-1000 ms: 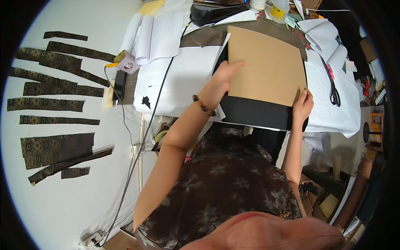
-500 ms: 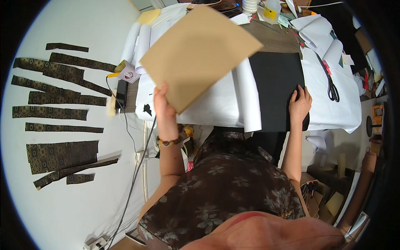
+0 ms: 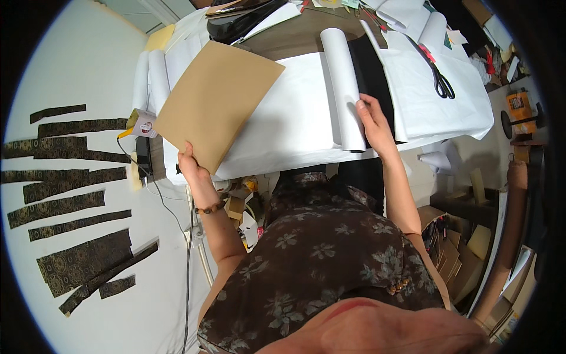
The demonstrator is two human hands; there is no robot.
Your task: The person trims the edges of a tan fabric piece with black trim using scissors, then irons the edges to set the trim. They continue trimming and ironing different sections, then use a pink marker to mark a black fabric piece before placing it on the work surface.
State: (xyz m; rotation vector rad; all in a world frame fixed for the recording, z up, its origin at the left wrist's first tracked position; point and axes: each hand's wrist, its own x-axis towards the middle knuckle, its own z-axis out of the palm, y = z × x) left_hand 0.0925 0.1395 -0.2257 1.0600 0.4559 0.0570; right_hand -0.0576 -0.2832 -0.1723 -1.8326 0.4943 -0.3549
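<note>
My left hand [image 3: 193,165] pinches the lower corner of a stiff tan sheet of card [image 3: 218,97], which is held tilted above the left part of the table. My right hand [image 3: 377,125] lies against the right side of a white paper roll [image 3: 342,88], thumb and fingers a little apart over a black sheet [image 3: 377,76]. The roll covers part of the black sheet. Under these, white paper [image 3: 283,106] spreads over the table. Black-handled scissors [image 3: 441,82] rest on the white paper to the right.
Patterned dark fabric strips [image 3: 56,215] are on the white wall surface at left. A small printed container [image 3: 142,123] stands at the table's left edge, near more white rolls [image 3: 158,79]. Black shoes [image 3: 244,20] sit at the back. Cardboard pieces [image 3: 451,256] stand below right.
The tan card has come down and left with my left hand. My right hand has moved from the black sheet's right edge to the white roll, which now covers more of that sheet.
</note>
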